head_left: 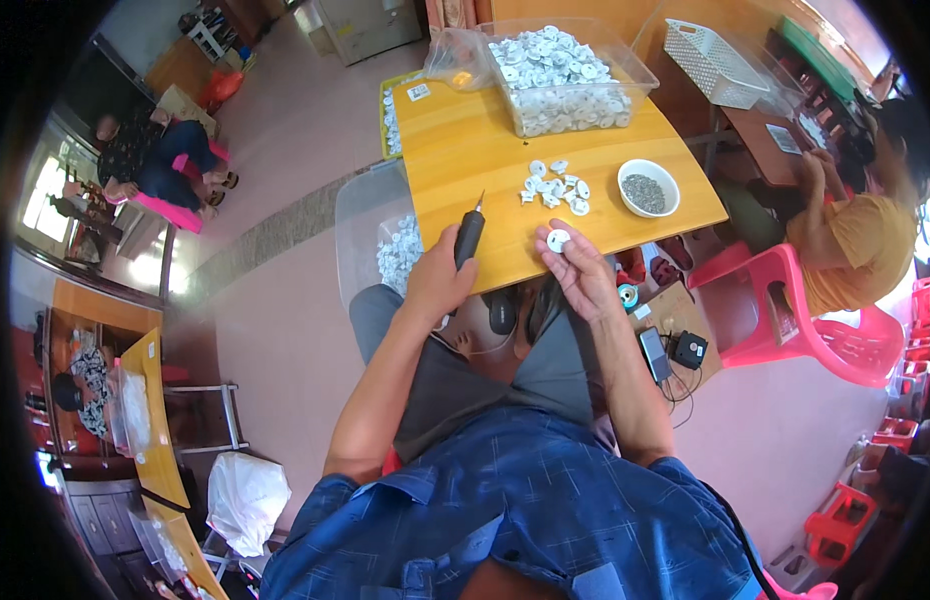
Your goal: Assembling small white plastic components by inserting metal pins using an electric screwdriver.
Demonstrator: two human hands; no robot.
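My left hand (440, 280) is wrapped round a black screwdriver (470, 235), its thin bit pointing up over the left part of the yellow table (445, 170). At the table's near edge, my right hand (583, 275) holds a small round white plastic part (557, 240) between thumb and fingers, palm up. Just beyond it lies a loose group of similar white parts (557, 186). To their right stands a white bowl (669, 176) filled with small grey metal pieces (643, 193), too small to make out singly.
A clear bin (635, 70) heaped with white parts stands at the table's far side. Another clear bin (360, 215) sits below the left edge. At right, a person in a yellow top (855, 250) sits on a pink chair (820, 335). A phone (654, 354) and cables lie on a cardboard box.
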